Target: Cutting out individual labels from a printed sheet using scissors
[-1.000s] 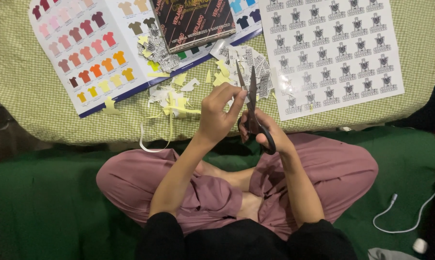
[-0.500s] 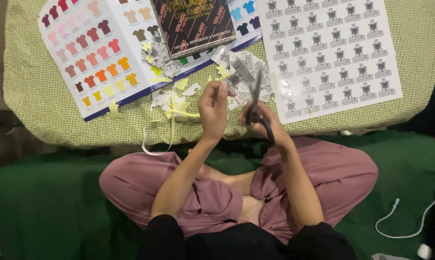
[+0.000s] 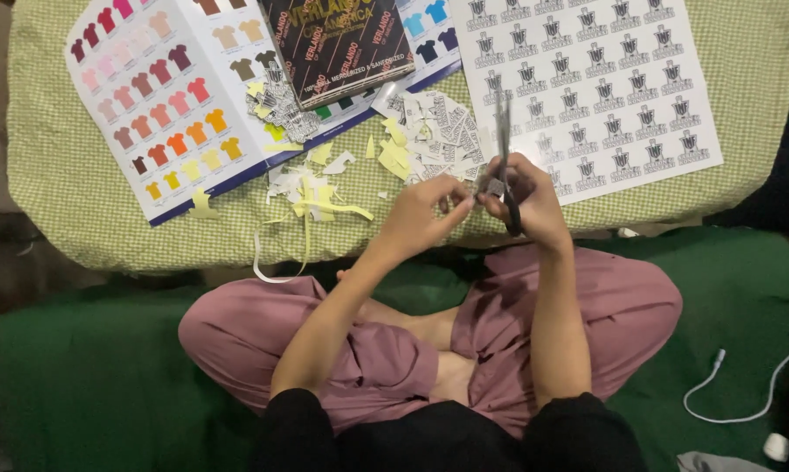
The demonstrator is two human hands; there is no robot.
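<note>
right hand (image 3: pixel 530 197) gripping scissors (image 3: pixel 503 144), left hand (image 3: pixel 425 210) perhaps pinching paper

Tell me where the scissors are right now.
In the head view, the scissors are held in the right hand, blades pointing away over the pile of cut paper scraps, beside the printed sticker sheet; the left hand sits just beside them.

Metal scissors (image 3: pixel 504 149), glossy paper sticker sheet (image 3: pixel 604 83), woven checked cloth (image 3: pixel 80 201).

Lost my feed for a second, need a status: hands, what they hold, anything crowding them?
Right hand grips scissors, blades pointing away. Left hand pinches a small paper piece at the blades. Cut scraps and sticker sheet just beyond; nothing blocking.
</note>
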